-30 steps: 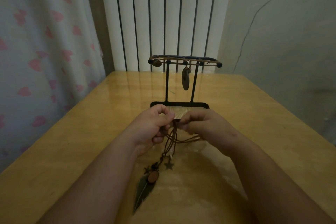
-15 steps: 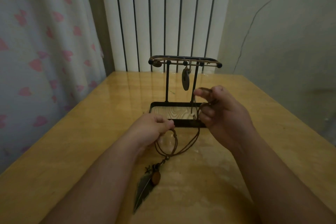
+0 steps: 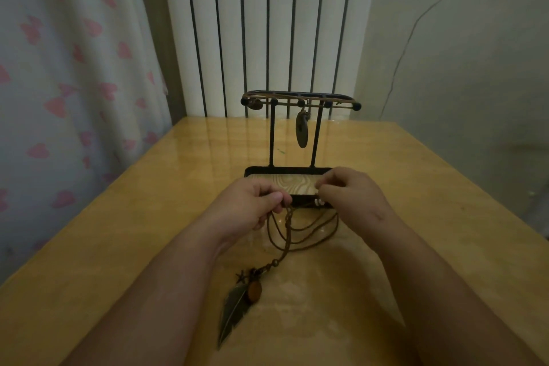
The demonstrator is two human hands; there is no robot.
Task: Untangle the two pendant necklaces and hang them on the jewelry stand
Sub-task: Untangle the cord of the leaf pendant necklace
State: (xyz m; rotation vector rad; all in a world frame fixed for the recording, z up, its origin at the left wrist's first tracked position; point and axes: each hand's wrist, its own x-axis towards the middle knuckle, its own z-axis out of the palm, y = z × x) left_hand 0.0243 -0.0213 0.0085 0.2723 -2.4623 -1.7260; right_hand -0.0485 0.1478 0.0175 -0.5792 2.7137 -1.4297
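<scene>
Two hands work one brown cord (image 3: 300, 229) just in front of the jewelry stand (image 3: 300, 140): my left hand (image 3: 252, 205) pinches it at one end of its slack loops, my right hand (image 3: 350, 190) pinches the other, spreading the strands, I judge, to free them for hanging. Its dull metal feather pendant (image 3: 234, 306), beside a round wooden bead and small star, rests on the glossy wooden table (image 3: 118, 246), while the other necklace's flat oval pendant (image 3: 302, 131) hangs from the stand's thin black bar.
</scene>
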